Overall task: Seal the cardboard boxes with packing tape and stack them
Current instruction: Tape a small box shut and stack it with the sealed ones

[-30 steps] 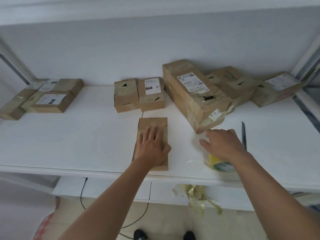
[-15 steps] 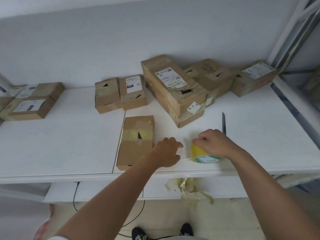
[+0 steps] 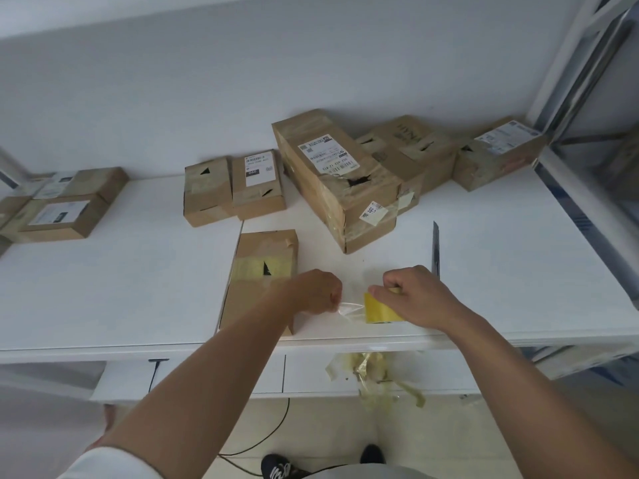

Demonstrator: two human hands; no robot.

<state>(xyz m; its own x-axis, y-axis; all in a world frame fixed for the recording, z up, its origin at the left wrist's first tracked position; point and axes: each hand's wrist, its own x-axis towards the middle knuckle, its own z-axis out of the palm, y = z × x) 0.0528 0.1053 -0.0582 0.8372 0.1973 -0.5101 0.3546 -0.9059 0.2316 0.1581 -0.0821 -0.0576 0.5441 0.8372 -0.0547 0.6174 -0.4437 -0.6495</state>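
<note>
Now the left hand (image 3: 316, 292) has come off the flat box (image 3: 257, 281) and pinches the tape end, clear film stretching across to the tape roll (image 3: 378, 309). White table (image 3: 121, 288) carries it all. Big labelled box (image 3: 337, 178) sits behind, smaller boxes (image 3: 235, 186) to its left, more boxes (image 3: 65, 205) far left. Knife (image 3: 435, 247) lies just beyond the right hand (image 3: 415, 295), which grips the yellow roll near the table's front edge. Left forearm crosses the flat box. Tape scraps (image 3: 373, 375) dangle below the edge.
</note>
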